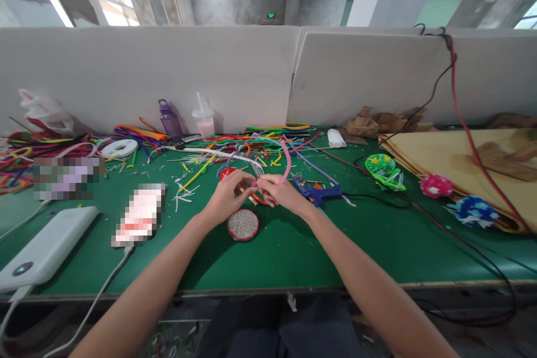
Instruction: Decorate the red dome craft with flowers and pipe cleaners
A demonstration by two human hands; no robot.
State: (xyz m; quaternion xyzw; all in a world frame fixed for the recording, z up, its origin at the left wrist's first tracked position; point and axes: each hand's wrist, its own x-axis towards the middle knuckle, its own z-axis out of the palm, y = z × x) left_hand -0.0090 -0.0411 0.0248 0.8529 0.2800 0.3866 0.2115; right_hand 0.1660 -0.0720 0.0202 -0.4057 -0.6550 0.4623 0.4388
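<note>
My left hand (230, 194) and my right hand (279, 189) meet above the middle of the green table, fingertips pinched together. A pink pipe cleaner (287, 161) runs out of my right hand and arcs upward; its lower end lies between the fingertips of both hands, where the fingers partly hide it. Just below my left hand stands a round red-rimmed dish of small pale beads (243, 225). Behind the hands a red round object (227, 173) is partly covered. A blue glue gun (316, 190) lies right of my right hand.
Colourful pipe cleaners (277, 131) and scraps spread along the back, near a purple bottle (170, 120) and a drink cup (204, 120). A power bank (46, 246) and phone (140, 213) lie left. Fuzzy green (384, 172), pink (436, 185) and blue (477, 211) pieces sit right, near cables.
</note>
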